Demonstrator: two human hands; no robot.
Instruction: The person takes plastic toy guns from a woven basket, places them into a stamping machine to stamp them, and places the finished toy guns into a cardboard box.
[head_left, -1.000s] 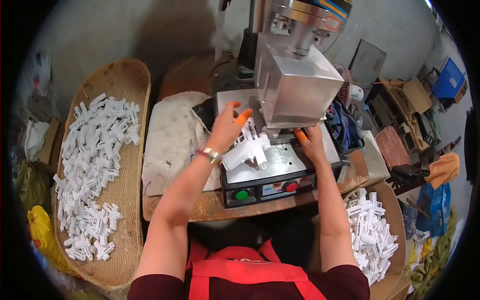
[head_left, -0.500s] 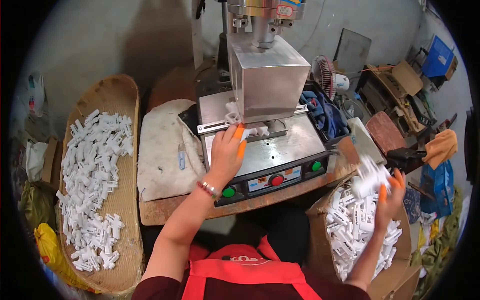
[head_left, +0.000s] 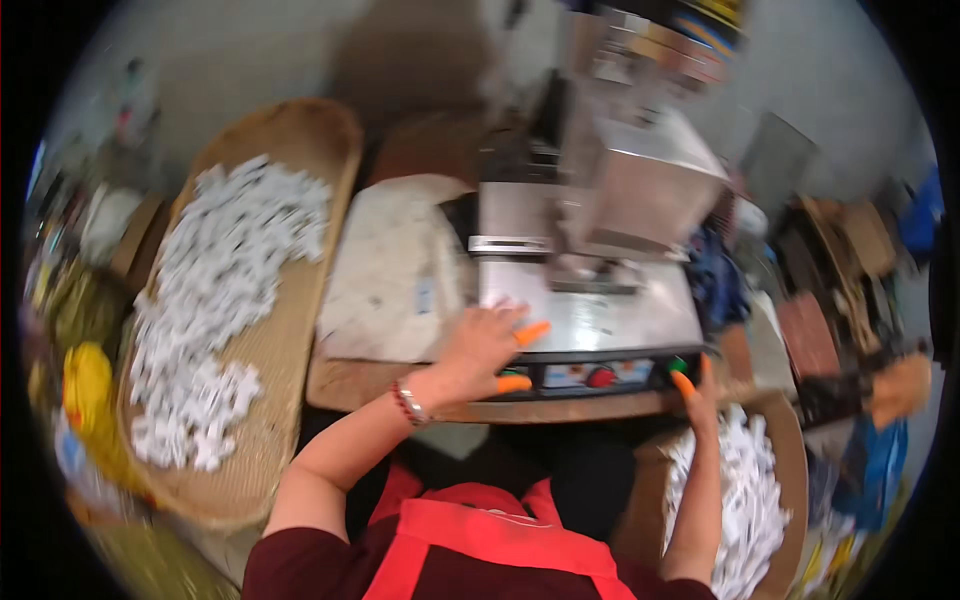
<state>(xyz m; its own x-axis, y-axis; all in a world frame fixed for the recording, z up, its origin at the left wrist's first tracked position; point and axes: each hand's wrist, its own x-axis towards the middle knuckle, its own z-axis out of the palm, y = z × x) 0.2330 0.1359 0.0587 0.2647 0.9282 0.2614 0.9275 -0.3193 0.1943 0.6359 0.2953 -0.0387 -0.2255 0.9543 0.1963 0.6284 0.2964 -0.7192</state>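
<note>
My left hand (head_left: 482, 346) lies over the front left corner of the machine's metal base (head_left: 570, 318), fingers spread, with orange sleeves on two digits. Nothing shows in it. At the front right corner my right hand (head_left: 700, 392) reaches up to the green button (head_left: 678, 366), fingers stretched, also with orange sleeves. Between the hands sits a red button (head_left: 600, 378). The big metal block (head_left: 645, 185) of the press hangs over a fixture (head_left: 597, 285); whitish parts there are blurred and partly hidden.
A long woven basket (head_left: 285, 390) on the left holds many white plastic parts (head_left: 235, 260). A cardboard box (head_left: 790, 425) of similar parts stands below my right arm. A pale cloth (head_left: 385, 270) with a small blue-handled tool (head_left: 425, 296) covers the table's left side.
My left hand has left the fixture and come down to the base's front left. My right hand has moved from above the box to the green button, without the white parts. The view has shifted.
</note>
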